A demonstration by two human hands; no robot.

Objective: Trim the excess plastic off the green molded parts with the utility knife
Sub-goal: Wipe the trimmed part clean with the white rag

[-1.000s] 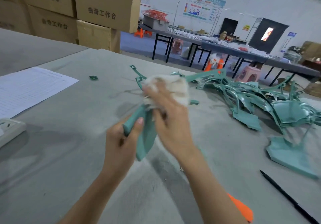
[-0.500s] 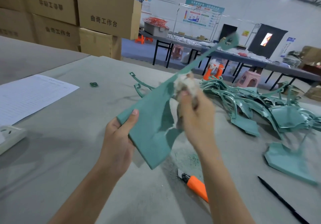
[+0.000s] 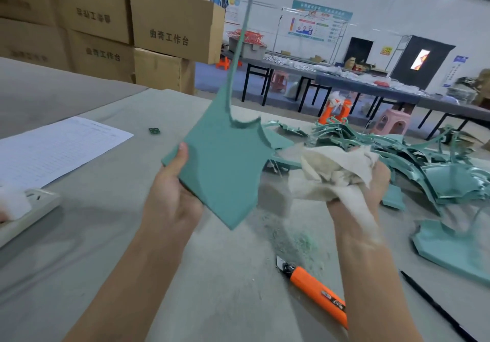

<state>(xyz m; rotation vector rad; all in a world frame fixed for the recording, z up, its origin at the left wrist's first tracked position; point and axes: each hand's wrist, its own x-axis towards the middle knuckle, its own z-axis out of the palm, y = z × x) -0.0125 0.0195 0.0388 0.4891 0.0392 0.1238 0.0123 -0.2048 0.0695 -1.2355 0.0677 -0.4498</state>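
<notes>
- Gripping the lower-left edge of a green molded part [image 3: 222,172] at frame centre, the left hand [image 3: 172,195] has its thumb pressed on the face; the thin stem reaches the top edge.
- Right of centre, I see the right hand [image 3: 377,182] bunched round a white cloth [image 3: 334,172], apart from the part.
- The orange utility knife [image 3: 314,288] lies on the table [image 3: 106,235], lower centre-right, beside green shavings [image 3: 299,243].
- More green parts [image 3: 429,164] are piled at the right.

Bright overhead light, soft shadows, blurred edges.
</notes>
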